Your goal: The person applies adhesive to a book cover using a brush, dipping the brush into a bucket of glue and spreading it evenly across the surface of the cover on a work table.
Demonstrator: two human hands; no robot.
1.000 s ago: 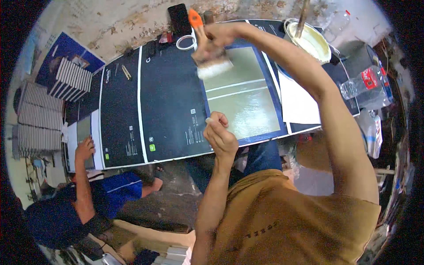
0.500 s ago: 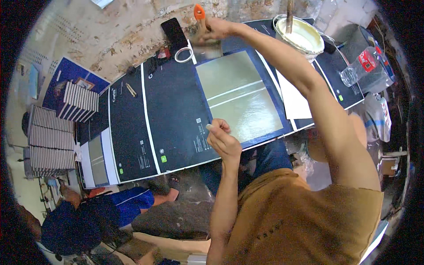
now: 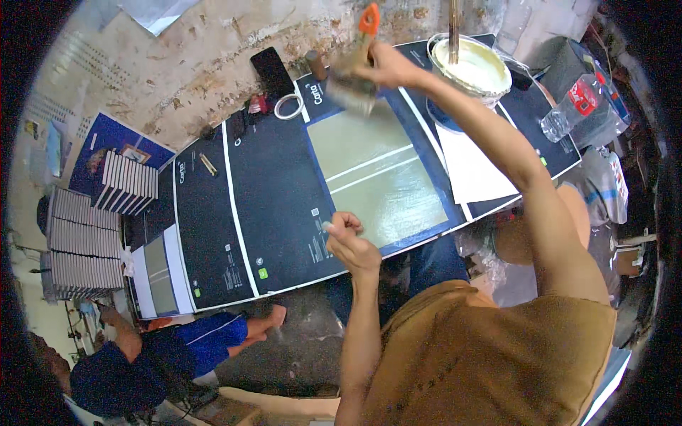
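My right hand (image 3: 394,65) is closed round a wide flat brush (image 3: 359,67) with an orange handle end. Its bristles, smeared by motion, hang over the far edge of a flat book cover piece. This cover piece (image 3: 376,174) has two grey-green panels, two white strips between them and a blue border; its near panel shines as if wet. By its near left edge, my left hand (image 3: 353,245) is loosely curled with the thumb up, and nothing shows in its fingers. A bucket of pale paste (image 3: 472,71), with a stick standing in it, is right of my right hand.
Dark boards (image 3: 273,213) cover the table. White sheets (image 3: 476,167) and a plastic bottle (image 3: 568,117) lie on the right. Along the far side are a tape roll (image 3: 289,106) and a black phone (image 3: 273,69). Stacked books (image 3: 85,241) stand left; a person (image 3: 135,362) is at lower left.
My right hand has brought the brush rightward and nearer, from the far edge onto the cover piece's far end. My left hand has shifted slightly left and nearer, still curled.
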